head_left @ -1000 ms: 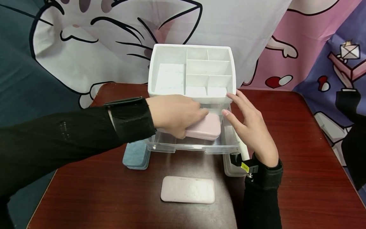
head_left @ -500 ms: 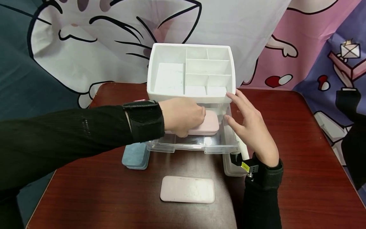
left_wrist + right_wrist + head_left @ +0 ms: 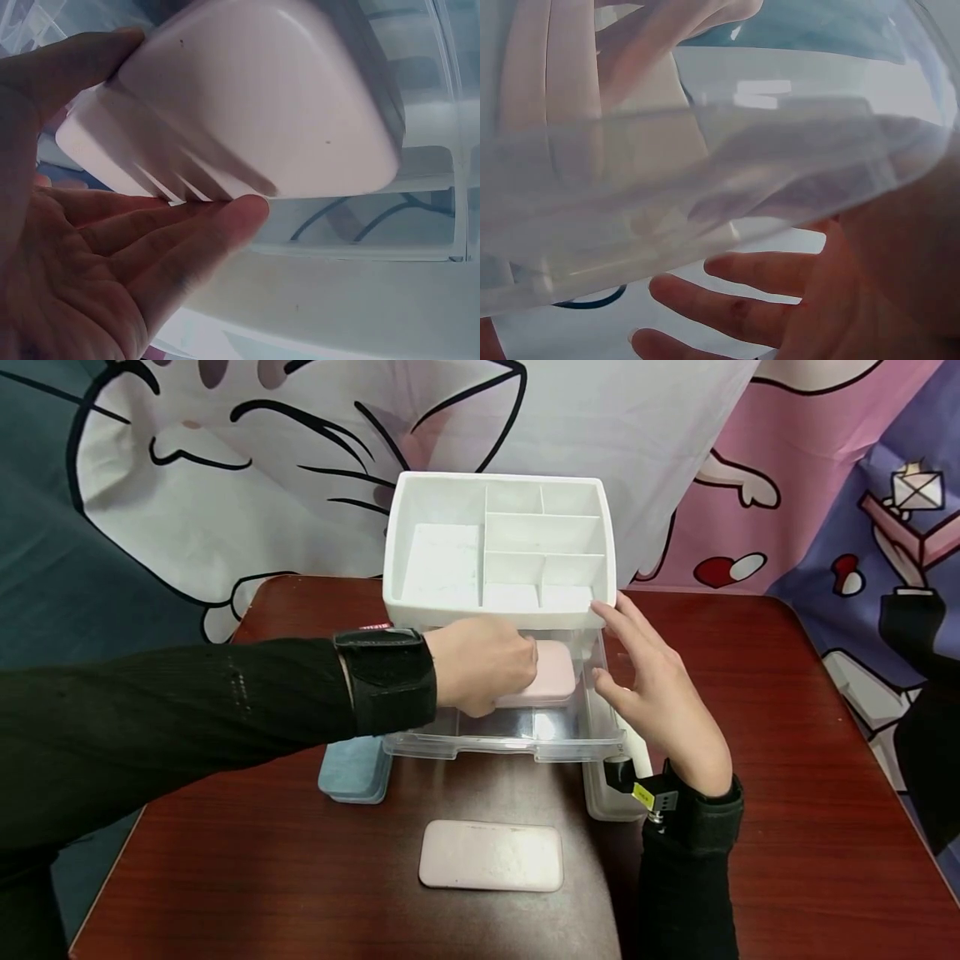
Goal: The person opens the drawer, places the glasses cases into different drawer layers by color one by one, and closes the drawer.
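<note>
A pale pink rounded case (image 3: pixel 555 670) lies low in the clear plastic box (image 3: pixel 510 747), its left part hidden by my left hand (image 3: pixel 483 664). In the left wrist view, my thumb and fingertips grip opposite sides of this case. My right hand (image 3: pixel 667 706) is at the box's right side, its fingers extended and spread. Its fingertips reach the front right corner of the white divided tray (image 3: pixel 498 617), at the back of the box. Seen from the right wrist, the clear wall stands in front of those fingers.
On the brown table (image 3: pixel 247 877), a flat pale pink case or lid (image 3: pixel 491 857) lies in front of the box. A blue case (image 3: pixel 352 770) sits at the box's left front corner. A whitish container (image 3: pixel 615 806) is partly hidden on the right. A printed curtain (image 3: pixel 195 518) hangs behind.
My left hand has shifted slightly right, and the pink case now lies a little farther back and flatter in the clear box. My right hand has barely moved.
</note>
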Demonstrator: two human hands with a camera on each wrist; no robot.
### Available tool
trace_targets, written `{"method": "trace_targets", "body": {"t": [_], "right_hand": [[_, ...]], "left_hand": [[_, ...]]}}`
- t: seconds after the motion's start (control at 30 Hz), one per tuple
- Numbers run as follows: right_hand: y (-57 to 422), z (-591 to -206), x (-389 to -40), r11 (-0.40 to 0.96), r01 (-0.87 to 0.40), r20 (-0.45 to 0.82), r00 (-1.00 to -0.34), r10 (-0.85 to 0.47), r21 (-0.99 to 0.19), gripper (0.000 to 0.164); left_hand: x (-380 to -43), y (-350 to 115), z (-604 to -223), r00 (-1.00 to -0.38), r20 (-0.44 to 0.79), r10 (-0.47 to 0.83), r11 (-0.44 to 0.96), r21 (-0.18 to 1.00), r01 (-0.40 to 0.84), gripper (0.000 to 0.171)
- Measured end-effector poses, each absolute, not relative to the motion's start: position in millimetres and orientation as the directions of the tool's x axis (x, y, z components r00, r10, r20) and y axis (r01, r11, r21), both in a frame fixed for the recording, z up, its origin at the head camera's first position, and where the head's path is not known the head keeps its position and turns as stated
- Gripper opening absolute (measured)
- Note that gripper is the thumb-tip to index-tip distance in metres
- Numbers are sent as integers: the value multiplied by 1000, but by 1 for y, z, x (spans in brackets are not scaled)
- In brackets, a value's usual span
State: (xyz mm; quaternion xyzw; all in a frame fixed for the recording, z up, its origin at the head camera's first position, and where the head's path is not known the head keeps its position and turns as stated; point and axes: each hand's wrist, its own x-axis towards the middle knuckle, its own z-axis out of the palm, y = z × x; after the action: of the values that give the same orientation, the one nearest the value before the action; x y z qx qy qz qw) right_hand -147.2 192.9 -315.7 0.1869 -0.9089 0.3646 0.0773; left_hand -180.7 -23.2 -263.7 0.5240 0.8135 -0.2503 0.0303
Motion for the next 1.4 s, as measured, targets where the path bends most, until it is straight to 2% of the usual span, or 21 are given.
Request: {"method": "trace_targets", "body": {"t": [0.13, 0.27, 0.37, 0.53, 0.7, 1.0, 1.2, 1.4], "right_hand": [[193, -316, -147, 657, -403, 280, -915, -290, -637, 71], [193, -316, -147, 662, -400, 276, -916, -290, -633, 71], [194, -316, -147, 669, -401, 277, -916, -290, -626, 70], [194, -316, -147, 669, -405, 285, -914, -288, -623, 71], [193, -317, -147, 666, -410, 285, -912, -294, -623, 70], [193, -316, -148, 671, -410, 288, -912, -292, -618, 70], [193, -316, -148, 673, -418, 297, -908, -294, -610, 71], [193, -314, -147, 665, -424, 304, -905, -296, -614, 71]], "left_hand": [[-179, -23, -265, -470, -301, 830, 327, -418, 847, 29], [-177, -22, -267, -477, -273, 835, 327, -452, 830, 19], [-175, -22, -270, -478, -235, 846, 327, -480, 814, 19], [-173, -24, -276, -463, -174, 869, 308, -541, 782, 14], [-174, -26, -279, -440, -156, 884, 292, -551, 782, 11], [-175, -27, -281, -434, -109, 894, 313, -543, 780, 12], [-176, -29, -285, -413, -52, 909, 312, -574, 757, 24], [-176, -29, -286, -417, -65, 907, 305, -583, 753, 27]]}}
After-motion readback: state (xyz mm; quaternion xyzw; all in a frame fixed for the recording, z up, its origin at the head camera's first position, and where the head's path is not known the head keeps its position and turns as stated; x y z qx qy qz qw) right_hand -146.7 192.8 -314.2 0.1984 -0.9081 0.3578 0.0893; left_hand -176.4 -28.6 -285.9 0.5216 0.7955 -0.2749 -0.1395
